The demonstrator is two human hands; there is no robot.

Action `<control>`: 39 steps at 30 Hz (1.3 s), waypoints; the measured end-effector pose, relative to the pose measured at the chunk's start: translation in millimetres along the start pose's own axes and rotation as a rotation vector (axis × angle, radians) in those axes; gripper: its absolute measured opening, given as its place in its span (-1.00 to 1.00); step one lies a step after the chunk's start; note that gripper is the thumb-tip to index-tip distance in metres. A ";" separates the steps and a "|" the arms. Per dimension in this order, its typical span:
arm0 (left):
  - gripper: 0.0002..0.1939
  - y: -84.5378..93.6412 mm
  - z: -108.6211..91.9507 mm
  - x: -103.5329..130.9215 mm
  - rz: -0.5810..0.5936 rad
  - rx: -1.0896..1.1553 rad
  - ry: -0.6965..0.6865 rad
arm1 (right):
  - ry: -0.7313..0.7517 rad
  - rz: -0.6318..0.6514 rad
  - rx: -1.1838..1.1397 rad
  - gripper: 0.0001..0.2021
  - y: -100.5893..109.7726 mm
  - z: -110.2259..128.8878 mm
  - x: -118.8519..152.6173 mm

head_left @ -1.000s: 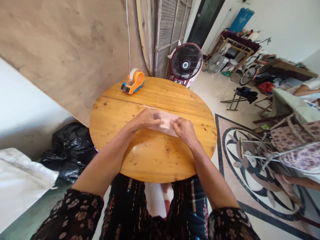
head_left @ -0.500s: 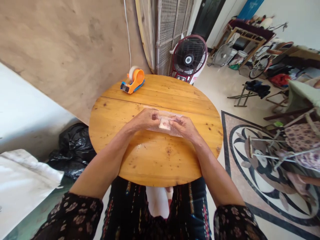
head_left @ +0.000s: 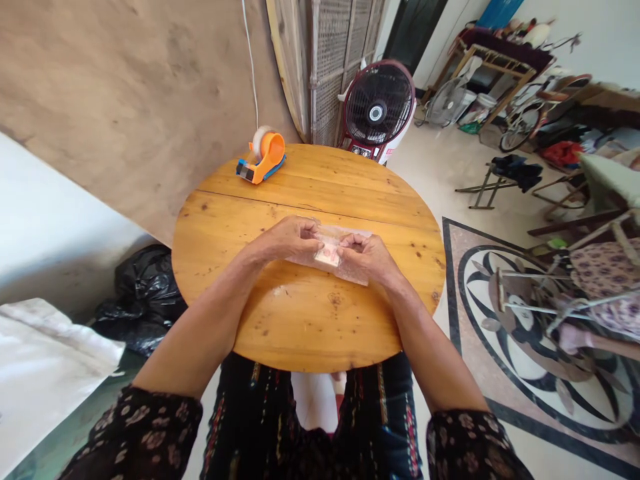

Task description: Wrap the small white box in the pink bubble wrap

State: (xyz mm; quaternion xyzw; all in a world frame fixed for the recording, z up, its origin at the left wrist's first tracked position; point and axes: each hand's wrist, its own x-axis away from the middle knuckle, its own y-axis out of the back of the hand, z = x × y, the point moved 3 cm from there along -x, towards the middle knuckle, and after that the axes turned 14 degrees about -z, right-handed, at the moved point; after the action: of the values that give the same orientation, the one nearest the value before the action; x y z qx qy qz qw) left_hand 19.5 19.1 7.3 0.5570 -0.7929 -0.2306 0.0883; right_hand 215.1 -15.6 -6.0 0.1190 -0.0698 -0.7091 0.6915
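Observation:
A small pale, flat box [head_left: 327, 254] with a faint reddish mark lies on a sheet of clear bubble wrap [head_left: 356, 272] in the middle of the round wooden table [head_left: 310, 320]. My left hand [head_left: 295, 238] pinches the box at its left side, thumb and fingertips together. From the right, my right hand [head_left: 369, 256] grips its other side with thumb and bent forefinger. Parts of the wrap are hidden under both hands. An orange and blue tape dispenser [head_left: 265, 157] with a roll of clear tape stands at the table's far left edge, away from my hands.
Behind the table stands a dark red fan [head_left: 378, 107]. A wooden board [head_left: 125, 87] leans at the left, above a black plastic bag [head_left: 145, 293]. On the right are a folding stool [head_left: 493, 180] and a chair frame with a person's foot [head_left: 575, 339] by it.
The box and wrap have turned slightly, their right end coming nearer to me. Both hands keep their hold. The view has shifted a little.

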 end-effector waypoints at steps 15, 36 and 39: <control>-0.87 -5.1 1.2 1.3 -0.018 0.001 0.071 | -0.117 -0.006 -0.061 -0.78 3.2 -6.2 -1.6; -0.80 -8.7 8.3 -1.4 -0.002 -0.038 -0.024 | -0.072 0.030 0.064 -0.77 4.2 -12.8 -3.8; -0.80 -8.2 7.5 -1.0 -0.017 -0.058 -0.030 | 0.050 0.001 0.121 -0.83 4.7 -10.4 -4.8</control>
State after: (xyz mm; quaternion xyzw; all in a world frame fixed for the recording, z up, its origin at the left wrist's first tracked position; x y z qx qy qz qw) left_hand 23.7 19.7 -3.0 0.5575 -0.7823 -0.2627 0.0908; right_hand 222.4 -10.2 -14.4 0.1783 -0.0951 -0.7001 0.6849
